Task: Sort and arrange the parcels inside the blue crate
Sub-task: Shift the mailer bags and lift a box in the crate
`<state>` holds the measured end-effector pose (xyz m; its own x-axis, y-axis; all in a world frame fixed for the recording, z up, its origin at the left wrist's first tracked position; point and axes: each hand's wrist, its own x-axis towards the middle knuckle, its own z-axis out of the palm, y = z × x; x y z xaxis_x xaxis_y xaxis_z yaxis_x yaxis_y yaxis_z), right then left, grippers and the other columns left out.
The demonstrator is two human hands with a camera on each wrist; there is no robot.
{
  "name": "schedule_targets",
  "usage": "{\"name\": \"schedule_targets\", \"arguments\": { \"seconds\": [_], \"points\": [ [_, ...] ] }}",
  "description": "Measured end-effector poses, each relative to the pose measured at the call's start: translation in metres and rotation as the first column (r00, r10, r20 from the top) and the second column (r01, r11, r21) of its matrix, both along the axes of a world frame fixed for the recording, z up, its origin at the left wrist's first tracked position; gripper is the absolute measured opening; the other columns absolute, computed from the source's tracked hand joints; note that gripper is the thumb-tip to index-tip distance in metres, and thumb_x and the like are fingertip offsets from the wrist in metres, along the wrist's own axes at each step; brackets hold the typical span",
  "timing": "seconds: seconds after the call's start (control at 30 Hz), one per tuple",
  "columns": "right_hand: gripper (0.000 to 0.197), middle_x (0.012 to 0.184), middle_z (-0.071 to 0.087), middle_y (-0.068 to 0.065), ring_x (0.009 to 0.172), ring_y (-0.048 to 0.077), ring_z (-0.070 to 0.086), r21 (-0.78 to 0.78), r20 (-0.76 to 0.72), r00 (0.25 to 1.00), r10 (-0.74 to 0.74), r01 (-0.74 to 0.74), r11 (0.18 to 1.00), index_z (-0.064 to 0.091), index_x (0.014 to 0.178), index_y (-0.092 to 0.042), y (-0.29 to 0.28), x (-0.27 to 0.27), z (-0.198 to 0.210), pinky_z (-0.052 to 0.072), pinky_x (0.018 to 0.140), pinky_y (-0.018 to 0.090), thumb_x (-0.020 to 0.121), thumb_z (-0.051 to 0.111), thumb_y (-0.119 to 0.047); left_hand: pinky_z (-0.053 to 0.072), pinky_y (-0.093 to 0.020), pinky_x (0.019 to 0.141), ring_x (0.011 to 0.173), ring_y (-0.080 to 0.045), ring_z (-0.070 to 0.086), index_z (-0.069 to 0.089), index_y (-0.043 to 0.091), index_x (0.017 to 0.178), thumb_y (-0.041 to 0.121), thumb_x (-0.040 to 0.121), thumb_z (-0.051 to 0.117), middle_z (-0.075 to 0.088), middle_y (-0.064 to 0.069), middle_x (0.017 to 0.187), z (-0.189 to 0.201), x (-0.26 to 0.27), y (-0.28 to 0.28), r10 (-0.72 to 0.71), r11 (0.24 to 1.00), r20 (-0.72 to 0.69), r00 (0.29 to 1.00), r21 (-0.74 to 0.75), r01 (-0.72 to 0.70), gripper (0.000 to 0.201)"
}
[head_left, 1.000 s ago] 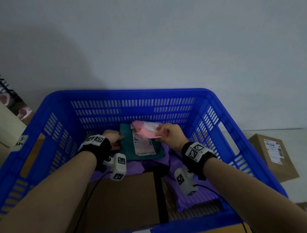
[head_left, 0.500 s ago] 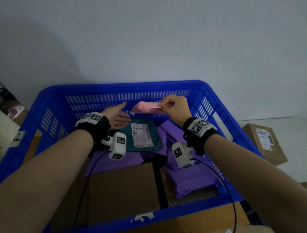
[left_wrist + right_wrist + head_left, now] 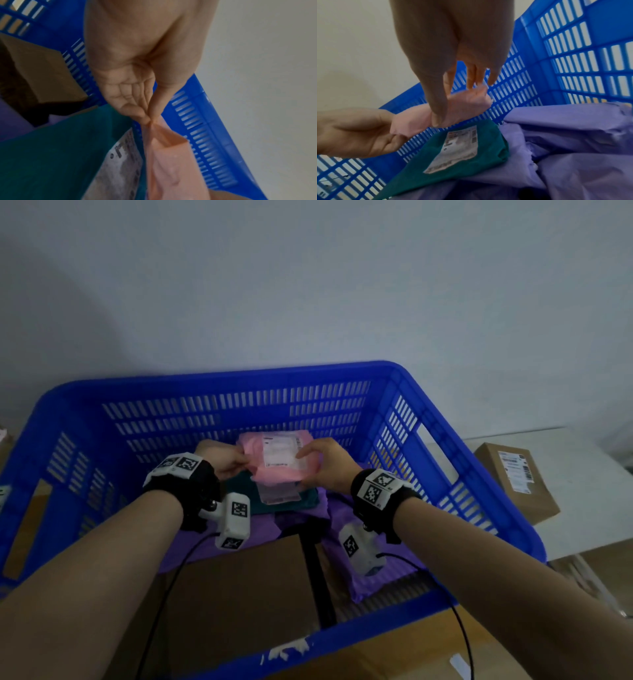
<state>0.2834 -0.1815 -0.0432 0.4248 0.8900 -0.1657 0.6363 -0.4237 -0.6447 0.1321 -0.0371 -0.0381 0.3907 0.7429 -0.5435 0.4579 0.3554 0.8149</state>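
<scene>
A small pink parcel (image 3: 281, 460) with a white label is held flat between both hands inside the blue crate (image 3: 222, 386), near its far wall. My left hand (image 3: 227, 462) pinches the parcel's left corner (image 3: 164, 136) between thumb and fingers. My right hand (image 3: 320, 460) grips its right edge (image 3: 462, 104). Just below the pink parcel lies a teal parcel (image 3: 305, 499) with a label, resting on purple mailer bags (image 3: 342, 529). A large brown cardboard box (image 3: 239, 587) fills the near left of the crate.
Outside the crate on the right, a brown box (image 3: 517, 477) with a label sits on a white surface (image 3: 561, 529). More cardboard (image 3: 394, 655) lies under the crate's near rim. A plain wall stands behind.
The pink parcel was lifted off the teal one by my right hand alone, then turned label up. My left hand, open before, now pinches its left corner.
</scene>
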Motion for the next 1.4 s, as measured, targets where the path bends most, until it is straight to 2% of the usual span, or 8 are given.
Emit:
{"name": "schedule_targets", "arguments": {
  "seconds": [0.1,0.2,0.43,0.8,0.87,1.0,1.3,1.4],
  "points": [
    [0.074,0.146,0.041,0.008,0.134,0.023,0.039,-0.166,-0.082,0.995,0.049,-0.062,0.984,0.047,0.136,-0.015,-0.003,0.000,-0.001,0.036,0.109,0.031,0.071,0.081,-0.026,0.046,-0.020,0.039,0.047,-0.015,0.055,0.059,0.004,0.067,-0.011,0.083,0.061,0.054,-0.010,0.060,-0.009,-0.003,0.001,-0.024,0.995,-0.077,0.997,0.091,0.031,0.022],
    [0.066,0.151,0.034,0.007,0.137,0.026,0.036,-0.285,-0.112,0.990,0.088,-0.117,0.951,0.038,0.143,-0.017,0.001,-0.003,-0.001,0.034,0.109,0.034,0.086,0.067,-0.028,0.049,-0.018,0.041,0.059,-0.021,0.053,0.068,-0.005,0.088,-0.010,0.079,0.066,0.059,-0.014,0.071,-0.019,-0.007,0.008,-0.003,0.989,-0.163,0.987,0.146,0.027,0.011],
    [0.067,0.155,0.026,0.009,0.140,0.027,0.030,-0.422,-0.126,0.968,0.216,-0.249,0.872,0.024,0.150,-0.014,0.013,-0.014,-0.008,0.026,0.113,0.032,0.092,0.058,-0.026,0.053,-0.047,0.084,0.075,-0.030,0.060,0.065,-0.004,0.073,-0.009,0.077,0.068,0.064,-0.027,0.090,-0.025,-0.011,0.009,0.021,0.993,-0.270,0.963,0.120,0.012,0.007],
    [0.061,0.150,0.032,0.014,0.132,0.031,0.040,-0.393,-0.074,0.969,0.237,-0.247,0.886,0.034,0.145,-0.019,0.018,-0.003,-0.002,0.035,0.105,0.034,0.091,0.060,-0.029,0.055,-0.036,0.077,0.077,-0.025,0.062,0.065,0.004,0.078,0.007,0.077,0.076,0.066,-0.019,0.097,0.001,-0.027,-0.003,-0.059,0.991,-0.330,0.942,0.097,0.096,0.012],
    [0.063,0.150,0.031,0.013,0.133,0.031,0.039,-0.395,-0.058,0.967,0.249,-0.251,0.884,0.032,0.146,-0.018,0.016,-0.004,0.001,0.035,0.106,0.036,0.091,0.060,-0.031,0.055,-0.038,0.079,0.085,-0.027,0.062,0.067,0.000,0.093,0.008,0.077,0.076,0.066,-0.020,0.101,0.010,-0.033,-0.006,-0.077,0.990,-0.334,0.939,0.087,0.112,0.020],
    [0.070,0.151,0.032,0.012,0.135,0.029,0.038,-0.394,-0.019,0.965,0.262,-0.248,0.885,0.026,0.148,-0.013,0.010,-0.003,0.011,0.035,0.107,0.035,0.091,0.059,-0.034,0.055,-0.025,0.052,0.076,-0.022,0.064,0.065,0.002,0.109,0.008,0.080,0.073,0.068,-0.016,0.090,0.032,-0.054,-0.008,-0.132,0.980,-0.367,0.921,0.093,0.178,0.031],
    [0.063,0.145,0.041,0.012,0.130,0.027,0.043,-0.340,0.035,0.964,0.265,-0.238,0.910,0.036,0.144,-0.013,0.001,-0.018,0.039,0.036,0.103,0.030,0.090,0.061,-0.034,0.049,-0.026,0.061,0.083,-0.021,0.060,0.063,0.007,0.109,0.016,0.084,0.070,0.064,-0.012,0.104,0.051,-0.103,-0.018,-0.149,0.961,-0.476,0.867,0.138,0.241,0.028],
    [0.059,0.134,0.053,0.013,0.115,0.026,0.056,-0.354,0.002,0.969,0.249,-0.232,0.906,0.043,0.139,-0.008,-0.001,-0.026,0.035,0.044,0.089,0.028,0.089,0.062,-0.033,0.049,-0.032,0.074,0.090,-0.025,0.059,0.061,0.004,0.114,0.017,0.086,0.068,0.064,-0.015,0.111,0.047,-0.112,-0.024,-0.168,0.964,-0.489,0.856,0.099,0.246,0.031]
  ]
}}
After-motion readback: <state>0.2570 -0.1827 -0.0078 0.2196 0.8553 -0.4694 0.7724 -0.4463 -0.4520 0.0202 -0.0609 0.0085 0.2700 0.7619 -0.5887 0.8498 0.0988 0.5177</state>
